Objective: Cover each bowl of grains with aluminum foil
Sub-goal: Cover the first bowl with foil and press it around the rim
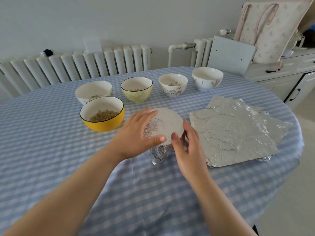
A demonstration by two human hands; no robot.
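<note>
A bowl wrapped in aluminum foil (167, 124) stands in the middle of the table, its top smooth and its sides crinkled. My left hand (136, 132) lies over its left side with straight fingers, thumb pressing the near rim. My right hand (188, 147) cups the near right side, its thumb on the rim beside the left thumb. A yellow bowl (104, 123) of grains sits uncovered to the left. Behind stand a white bowl (90, 90), a pale green bowl (137, 95), a cat-print bowl (173, 91) and a flower-print bowl (207, 82), all uncovered.
A stack of flat foil sheets (235, 130) lies to the right of the wrapped bowl. The checked blue tablecloth (51, 150) covers a round table. A radiator (76, 65) runs along the wall behind, and a white cabinet (289, 79) stands at the right.
</note>
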